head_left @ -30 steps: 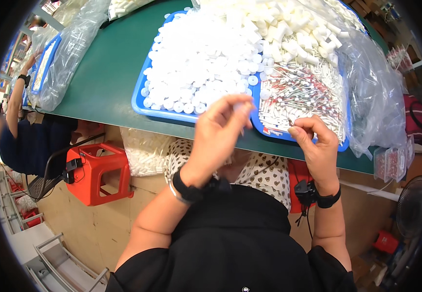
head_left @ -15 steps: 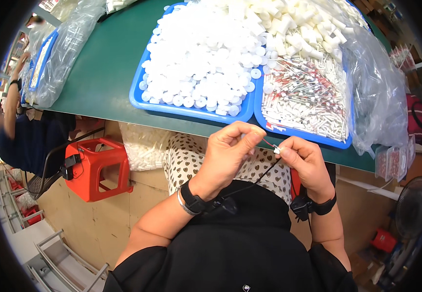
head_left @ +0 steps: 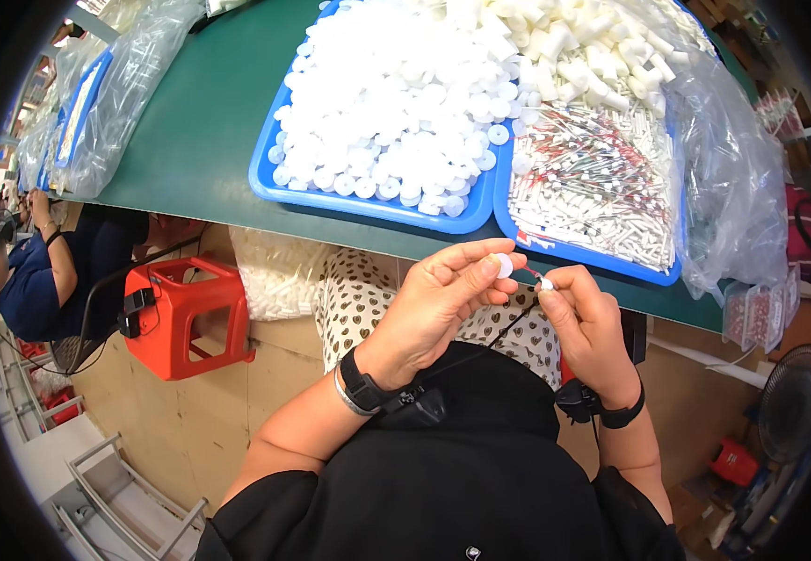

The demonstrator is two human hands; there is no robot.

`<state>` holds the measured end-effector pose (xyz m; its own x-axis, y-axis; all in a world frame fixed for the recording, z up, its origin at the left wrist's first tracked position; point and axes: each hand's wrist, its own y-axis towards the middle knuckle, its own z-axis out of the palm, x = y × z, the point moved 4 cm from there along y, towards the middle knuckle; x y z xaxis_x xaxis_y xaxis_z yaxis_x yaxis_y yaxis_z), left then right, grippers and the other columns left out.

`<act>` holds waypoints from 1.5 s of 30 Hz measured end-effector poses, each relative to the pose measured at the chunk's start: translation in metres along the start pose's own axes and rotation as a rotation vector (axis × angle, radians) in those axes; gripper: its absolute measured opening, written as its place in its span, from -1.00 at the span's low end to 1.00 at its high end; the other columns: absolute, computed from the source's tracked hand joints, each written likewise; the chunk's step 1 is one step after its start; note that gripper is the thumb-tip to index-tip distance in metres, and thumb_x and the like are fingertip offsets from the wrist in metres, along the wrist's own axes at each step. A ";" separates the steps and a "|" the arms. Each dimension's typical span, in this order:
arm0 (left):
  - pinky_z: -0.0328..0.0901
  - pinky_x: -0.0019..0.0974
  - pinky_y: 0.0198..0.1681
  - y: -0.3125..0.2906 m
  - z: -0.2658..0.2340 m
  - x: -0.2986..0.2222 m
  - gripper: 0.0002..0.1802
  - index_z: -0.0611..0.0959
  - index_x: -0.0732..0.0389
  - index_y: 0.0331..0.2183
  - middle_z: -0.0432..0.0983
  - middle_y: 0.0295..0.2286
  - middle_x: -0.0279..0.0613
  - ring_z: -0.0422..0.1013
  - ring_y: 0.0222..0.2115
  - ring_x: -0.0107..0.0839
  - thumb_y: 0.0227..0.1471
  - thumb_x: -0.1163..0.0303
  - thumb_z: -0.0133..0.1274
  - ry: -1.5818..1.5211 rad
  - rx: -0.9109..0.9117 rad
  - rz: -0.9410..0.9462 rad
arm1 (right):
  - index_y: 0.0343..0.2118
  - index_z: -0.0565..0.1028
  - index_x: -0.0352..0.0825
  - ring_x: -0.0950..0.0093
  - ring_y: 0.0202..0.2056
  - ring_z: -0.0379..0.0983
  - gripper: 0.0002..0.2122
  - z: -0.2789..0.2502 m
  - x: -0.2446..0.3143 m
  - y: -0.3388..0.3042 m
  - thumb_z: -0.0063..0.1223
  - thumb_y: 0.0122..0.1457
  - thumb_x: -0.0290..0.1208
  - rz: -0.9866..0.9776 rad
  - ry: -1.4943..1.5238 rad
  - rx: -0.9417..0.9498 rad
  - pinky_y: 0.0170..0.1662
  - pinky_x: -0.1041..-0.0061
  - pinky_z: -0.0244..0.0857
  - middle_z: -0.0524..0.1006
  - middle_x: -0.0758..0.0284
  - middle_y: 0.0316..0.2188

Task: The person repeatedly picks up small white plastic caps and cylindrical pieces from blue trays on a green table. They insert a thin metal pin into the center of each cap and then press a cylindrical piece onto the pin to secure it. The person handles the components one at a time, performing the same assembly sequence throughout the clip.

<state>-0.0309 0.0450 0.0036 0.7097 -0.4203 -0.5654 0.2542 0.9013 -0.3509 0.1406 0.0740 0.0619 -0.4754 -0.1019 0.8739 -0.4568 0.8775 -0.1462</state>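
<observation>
Between the thumb and fingers of my left hand [head_left: 443, 304] is a small white plastic disc [head_left: 504, 266]. My right hand [head_left: 593, 327] is closed in a pinch on a small white connector [head_left: 547, 283]. A short thin red wire [head_left: 529, 270] spans the gap between the disc and the connector. Both hands are over my lap, just in front of the table edge. Beyond them, a blue tray [head_left: 368, 213] is heaped with white discs [head_left: 359, 159]. Beside it a second blue tray [head_left: 602, 266] holds white tubes and red-wired connectors [head_left: 593, 159].
White cylindrical parts [head_left: 602, 65] pile up behind the trays on the green table [head_left: 200, 122]. Clear plastic bags [head_left: 724, 178] lie on the right. A red stool [head_left: 186, 318] and a bag of pale parts [head_left: 275, 276] are at left, where another person [head_left: 45, 271] sits. A fan [head_left: 796, 402] stands right.
The white disc now shows in my left fingers, at the wire. My right hand has shifted slightly and still pinches the connector. The other person's arm has come down.
</observation>
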 end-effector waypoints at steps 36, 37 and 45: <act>0.31 -0.53 -0.17 0.001 -0.004 0.002 -0.61 0.55 0.31 0.02 0.57 -0.13 -0.12 0.42 -0.28 -0.62 0.21 0.32 0.08 0.061 -0.010 0.045 | -0.40 0.53 -0.37 0.36 -0.61 0.45 -0.92 -0.005 0.017 0.002 0.20 0.09 -0.50 -0.424 -0.575 -0.176 -0.53 0.44 0.26 0.56 0.29 -0.57; 0.31 -0.53 -0.17 0.001 -0.004 0.003 -0.61 0.55 0.31 0.02 0.57 -0.13 -0.13 0.42 -0.29 -0.62 0.21 0.32 0.09 0.068 -0.010 0.047 | -0.39 0.53 -0.36 0.36 -0.62 0.43 -0.92 -0.004 0.017 0.001 0.20 0.09 -0.50 -0.446 -0.588 -0.182 -0.54 0.44 0.24 0.55 0.30 -0.58; 0.31 -0.53 -0.18 0.003 -0.005 0.004 -0.62 0.55 0.30 0.01 0.57 -0.14 -0.14 0.42 -0.30 -0.62 0.19 0.34 0.11 0.044 -0.033 0.030 | -0.40 0.54 -0.33 0.40 -0.68 0.33 -0.93 -0.004 0.019 0.000 0.21 0.07 -0.50 -0.534 -0.688 -0.203 -0.57 0.43 0.15 0.45 0.36 -0.68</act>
<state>-0.0310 0.0457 -0.0033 0.6872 -0.3982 -0.6076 0.2114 0.9098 -0.3571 0.1339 0.0742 0.0804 -0.6128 -0.7223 0.3207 -0.6359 0.6916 0.3426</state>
